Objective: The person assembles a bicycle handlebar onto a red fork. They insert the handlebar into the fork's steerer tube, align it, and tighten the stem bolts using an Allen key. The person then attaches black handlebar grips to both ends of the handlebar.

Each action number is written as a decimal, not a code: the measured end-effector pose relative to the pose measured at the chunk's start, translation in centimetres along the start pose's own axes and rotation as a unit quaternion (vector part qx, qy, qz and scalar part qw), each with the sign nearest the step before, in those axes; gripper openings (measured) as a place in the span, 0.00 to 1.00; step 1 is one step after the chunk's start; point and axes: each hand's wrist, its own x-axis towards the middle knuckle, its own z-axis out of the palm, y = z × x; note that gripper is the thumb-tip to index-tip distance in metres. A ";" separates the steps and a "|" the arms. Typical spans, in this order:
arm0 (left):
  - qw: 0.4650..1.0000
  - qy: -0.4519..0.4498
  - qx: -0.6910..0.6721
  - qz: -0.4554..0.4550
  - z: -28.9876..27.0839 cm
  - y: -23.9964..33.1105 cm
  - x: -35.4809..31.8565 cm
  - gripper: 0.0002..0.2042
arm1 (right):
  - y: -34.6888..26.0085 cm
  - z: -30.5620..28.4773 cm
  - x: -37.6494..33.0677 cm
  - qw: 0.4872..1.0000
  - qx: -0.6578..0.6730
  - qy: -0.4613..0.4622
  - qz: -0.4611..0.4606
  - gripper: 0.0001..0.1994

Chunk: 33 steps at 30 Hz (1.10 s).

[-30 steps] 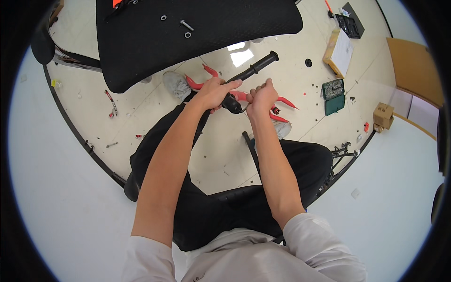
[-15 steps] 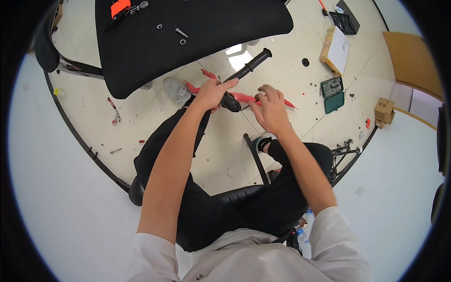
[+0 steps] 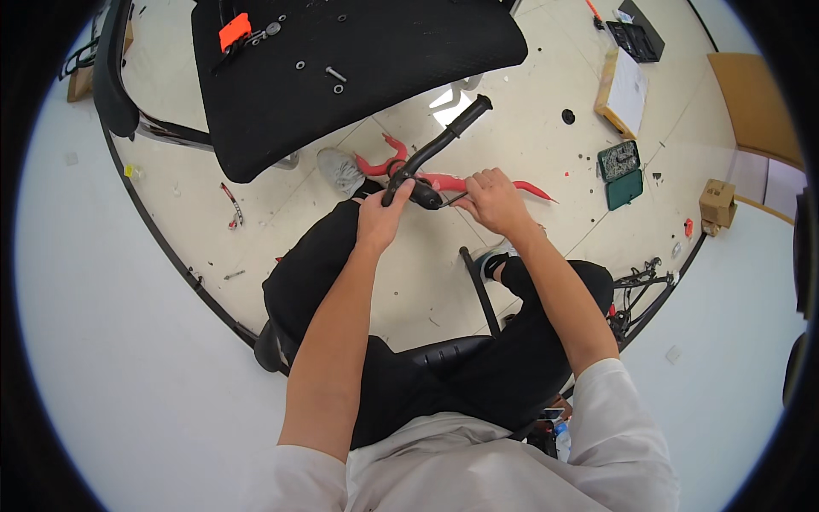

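A black handlebar (image 3: 450, 132) with a rubber grip slants up to the right from a dark stem (image 3: 424, 196). My left hand (image 3: 380, 219) is wrapped round the handlebar's near end, thumb on top. From the stem a thin hex key (image 3: 454, 200) sticks out to the right. My right hand (image 3: 497, 201) has its fingers closed on the key's outer end. Under the handlebar and stem lies a red frame (image 3: 444, 182), with a curved forked end at left and a pointed end beyond my right hand. My palms hide part of the handlebar and key.
A black chair seat (image 3: 367, 60) ahead bears a bolt (image 3: 335, 74), washers and an orange piece (image 3: 235, 32). On the floor at right are an open green case (image 3: 624, 189), a yellow-edged box (image 3: 621, 94) and a cardboard box (image 3: 717, 203). Small parts lie scattered.
My left hand has shifted down to the handlebar's near end. My right hand's fingers, looser before, have closed on the hex key. The view has shifted slightly.
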 end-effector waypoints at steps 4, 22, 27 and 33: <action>0.995 0.059 -0.004 0.086 1.2 -0.6 0.7 0.33 | -1.0 1.6 -1.1 0.995 0.029 0.056 0.071 0.18; 0.978 0.122 -0.154 0.066 4.8 1.4 -0.4 0.33 | -3.3 1.2 -1.5 0.942 0.181 0.076 0.271 0.23; 0.988 0.066 -0.124 0.065 3.8 1.3 -1.1 0.33 | 1.6 -0.5 -0.9 0.990 0.050 -0.009 0.133 0.22; 0.980 0.033 -0.197 0.000 4.1 1.5 -0.8 0.32 | 4.9 -2.7 0.5 0.996 -0.020 -0.072 0.043 0.21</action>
